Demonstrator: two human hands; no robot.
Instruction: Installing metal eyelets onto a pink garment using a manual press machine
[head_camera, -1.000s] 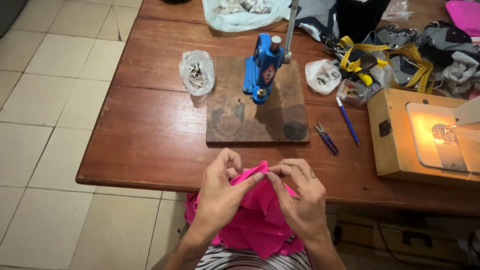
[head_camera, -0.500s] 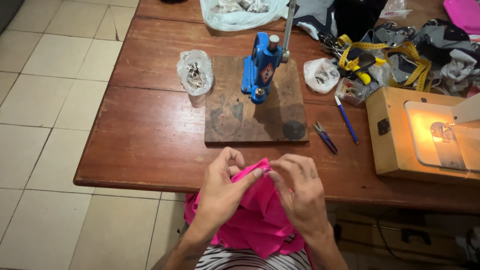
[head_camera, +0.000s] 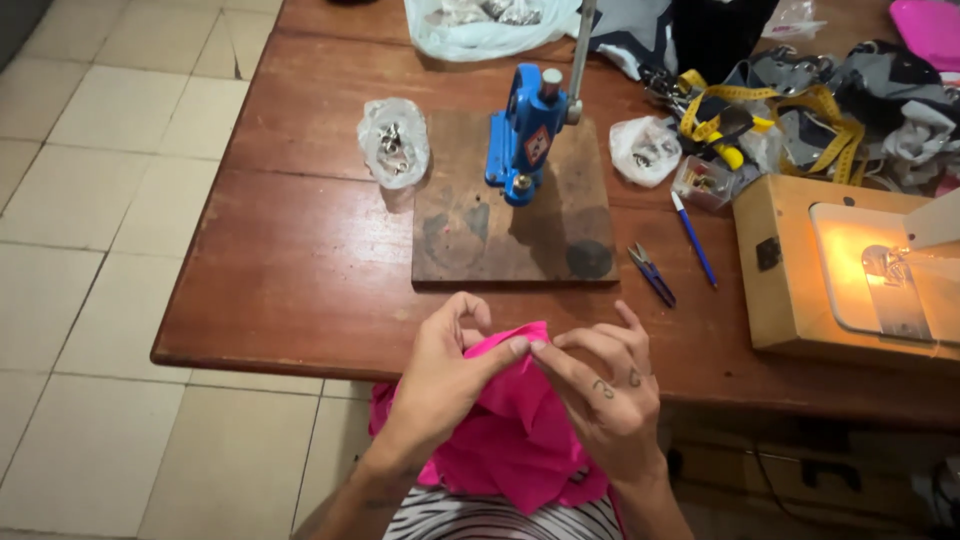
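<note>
A: What sort of place?
B: Sewing workshop, prob. home one. Blue snap press (head_camera: 527, 135) on wooden board beyond the hands, lit sewing machine (head_camera: 880, 280) far right, yellow tape measure (head_camera: 820, 105), tiled floor (head_camera: 90, 220).

Dim room; glaring sewing-machine lamp (head_camera: 880, 262); sharp focus

Wooden table (head_camera: 300, 260) on pale tiled floor (head_camera: 90, 200)

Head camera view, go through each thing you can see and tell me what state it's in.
Pink fabric: bunched, pinched at its top edge by both hands.
Left hand: gripping the fabric.
Right hand: gripping the fabric.
Blue press: upright on its wooden board, untouched.
Sewing machine lamp: lit.
Small clear bag: open, holding metal bits.
Snips: lying flat, closed.
</note>
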